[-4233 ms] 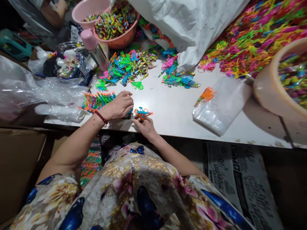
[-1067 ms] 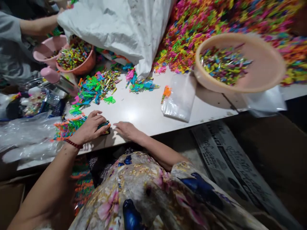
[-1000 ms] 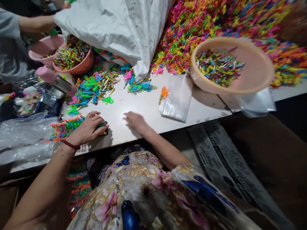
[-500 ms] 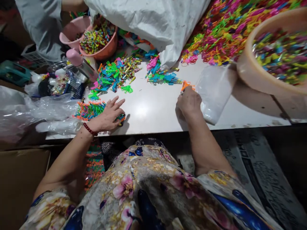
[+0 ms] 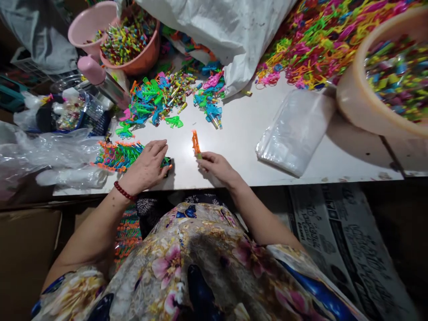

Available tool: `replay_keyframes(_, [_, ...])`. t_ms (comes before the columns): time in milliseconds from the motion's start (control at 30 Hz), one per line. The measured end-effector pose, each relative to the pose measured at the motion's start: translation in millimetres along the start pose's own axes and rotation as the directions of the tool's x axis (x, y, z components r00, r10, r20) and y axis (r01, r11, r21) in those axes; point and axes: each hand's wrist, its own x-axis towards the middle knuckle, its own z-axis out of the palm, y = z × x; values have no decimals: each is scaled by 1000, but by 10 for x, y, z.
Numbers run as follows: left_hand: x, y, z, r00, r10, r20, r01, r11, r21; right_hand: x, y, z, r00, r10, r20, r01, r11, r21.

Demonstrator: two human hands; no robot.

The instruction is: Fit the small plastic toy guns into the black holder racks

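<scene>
My left hand [image 5: 147, 164], with a dark red bead bracelet [image 5: 124, 191] at the wrist, lies over the right end of a packed row of small plastic toys [image 5: 117, 156]. Its fingers are stretched out, and what is under the palm is hidden. My right hand [image 5: 217, 167] pinches the lower end of a small orange plastic toy [image 5: 195, 141] just right of my left hand. Behind it, a small heap of blue, green and pink plastic toys [image 5: 210, 100] lies on the white table [image 5: 230, 142]. Green pistol-shaped toys [image 5: 174, 121] lie further left.
A stack of clear plastic bags [image 5: 294, 133] lies at right, beside a large peach basin [image 5: 351, 84] of small coloured pieces. A white sack [image 5: 214, 26] and bright loose plastic pieces [image 5: 310, 44] lie behind. Left stand an orange basin [image 5: 140, 62] and a pink-capped bottle [image 5: 103, 82].
My right hand has moved left and nearer me from beside the plastic bags, carrying the orange plastic toy. My left hand stays over the row, its fingers now closer together.
</scene>
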Motion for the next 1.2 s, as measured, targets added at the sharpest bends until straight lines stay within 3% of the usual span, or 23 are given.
replay_keyframes(233, [25, 29, -34, 1000, 6, -2, -6, 1000, -6, 275, -4, 461, 989, -94, 112, 111, 981, -156])
replay_keyframes(467, [5, 10, -19, 1000, 6, -3, -6, 1000, -17, 389, 19, 607, 974, -199, 111, 226, 894, -386])
replay_keyframes(733, [-13, 32, -22, 999, -32, -9, 32, 998, -60, 508, 106, 585, 993, -52, 103, 64, 991, -114])
replay_keyframes(933, [-15, 22, -23, 999, -34, 5, 35, 998, -58, 546, 118, 543, 991, -76, 108, 86, 992, -92])
replay_keyframes(1200, [-30, -7, -14, 1000, -27, 15, 28, 998, -65, 676, 135, 513, 995, -12, 101, 11, 1000, 7])
